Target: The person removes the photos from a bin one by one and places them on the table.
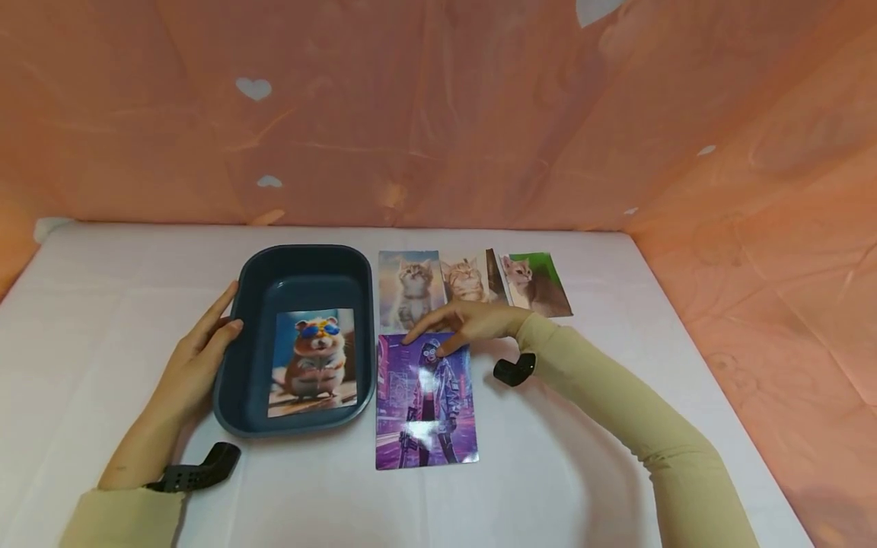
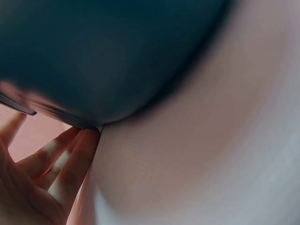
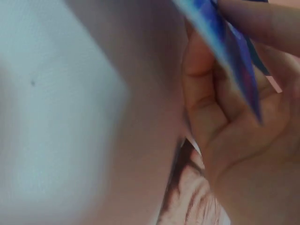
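My left hand [image 1: 195,361] lies against the left side of a dark blue-grey tray [image 1: 228,380], thumb and index fingertip at its rim. In the left wrist view, straight fingers [image 2: 77,164] touch the tray's outer wall [image 2: 108,61]. A card with a hamster in sunglasses [image 1: 318,365] lies inside the tray, toward its near right. My right hand [image 1: 473,323] pinches the top of a purple card showing a hooded figure [image 1: 445,403], its thumb on the printed face. In the right wrist view, curled fingers [image 3: 201,89] are behind the purple card [image 3: 234,61].
Behind the right hand lie kitten cards in a row: a grey kitten [image 1: 411,285], an orange one [image 1: 466,278] and one on green [image 1: 537,281]. A white cloth [image 1: 315,495] covers the table. Orange sheeting [image 1: 425,114] with pale hearts hangs behind.
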`<state>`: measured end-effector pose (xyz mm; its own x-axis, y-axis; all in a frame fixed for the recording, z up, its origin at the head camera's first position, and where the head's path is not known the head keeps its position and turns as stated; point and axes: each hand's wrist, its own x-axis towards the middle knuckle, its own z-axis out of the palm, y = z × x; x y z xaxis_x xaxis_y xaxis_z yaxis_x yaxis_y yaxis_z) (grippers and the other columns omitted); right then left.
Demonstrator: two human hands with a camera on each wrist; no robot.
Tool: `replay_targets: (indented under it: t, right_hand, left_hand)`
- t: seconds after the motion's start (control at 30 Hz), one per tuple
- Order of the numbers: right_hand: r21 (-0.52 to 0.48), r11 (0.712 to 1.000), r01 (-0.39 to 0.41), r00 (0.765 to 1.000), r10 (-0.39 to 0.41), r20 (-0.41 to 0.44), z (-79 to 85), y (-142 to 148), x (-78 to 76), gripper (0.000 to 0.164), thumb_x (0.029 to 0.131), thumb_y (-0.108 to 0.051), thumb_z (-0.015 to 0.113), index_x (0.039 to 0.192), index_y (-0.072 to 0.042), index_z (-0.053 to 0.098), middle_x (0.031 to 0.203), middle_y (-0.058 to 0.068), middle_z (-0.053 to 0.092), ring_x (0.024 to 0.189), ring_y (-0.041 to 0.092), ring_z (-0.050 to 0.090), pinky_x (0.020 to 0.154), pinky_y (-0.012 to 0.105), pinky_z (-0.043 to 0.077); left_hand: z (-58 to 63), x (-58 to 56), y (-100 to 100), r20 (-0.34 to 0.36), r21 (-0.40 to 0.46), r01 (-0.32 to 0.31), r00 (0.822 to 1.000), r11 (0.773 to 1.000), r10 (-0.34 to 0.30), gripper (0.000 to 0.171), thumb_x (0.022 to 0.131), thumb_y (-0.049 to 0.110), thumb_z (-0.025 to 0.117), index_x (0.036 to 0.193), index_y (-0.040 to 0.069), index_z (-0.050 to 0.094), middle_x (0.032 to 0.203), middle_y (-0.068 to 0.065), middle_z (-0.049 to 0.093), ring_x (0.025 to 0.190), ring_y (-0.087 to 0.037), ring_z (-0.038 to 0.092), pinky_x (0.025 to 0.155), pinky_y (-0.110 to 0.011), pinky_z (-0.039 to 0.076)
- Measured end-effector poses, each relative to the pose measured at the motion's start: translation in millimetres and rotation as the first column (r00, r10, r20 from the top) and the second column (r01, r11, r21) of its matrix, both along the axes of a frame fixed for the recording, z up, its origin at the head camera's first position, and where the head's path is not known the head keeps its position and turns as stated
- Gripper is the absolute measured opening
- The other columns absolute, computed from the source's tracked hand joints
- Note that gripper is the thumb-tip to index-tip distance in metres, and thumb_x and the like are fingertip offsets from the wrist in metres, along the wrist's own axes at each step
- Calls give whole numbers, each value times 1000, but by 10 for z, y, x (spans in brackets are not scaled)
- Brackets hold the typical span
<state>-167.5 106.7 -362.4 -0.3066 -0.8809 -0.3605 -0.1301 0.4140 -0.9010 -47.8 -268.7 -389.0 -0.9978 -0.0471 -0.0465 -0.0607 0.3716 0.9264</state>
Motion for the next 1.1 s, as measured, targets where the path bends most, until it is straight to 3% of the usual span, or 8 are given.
replay_targets:
  t: [0.33,0.77,1.1]
  right_hand:
    - [32,999,-12,998,14,-68,3,-10,0,45,88,1,62,132,-8,58,144,5,49,140,19,35,113,36,30]
    - [38,998,42,998,-40,-54,68,61,-22,52,87,-5,68,136,-10,53,141,3,51,128,19,47,107,35,38]
    - [6,998,66,997,-66,-42,73,82,-57,52,87,-3,66,137,-4,51,139,10,53,122,22,52,100,36,45]
  left_hand:
    - [21,-28,-18,-7,-27,11,1000,1000,-11,55,102,38,40,151,43,16,158,-19,16,138,-49,20,102,-72,18]
    - [18,-29,-23,5,-42,7,1000,999,-7,54,102,39,39,150,46,15,155,-25,22,137,-49,23,100,-71,22]
    - [17,-20,-13,-2,-33,9,1000,999,-9,54,102,38,40,151,44,16,157,-20,18,138,-48,21,102,-71,19]
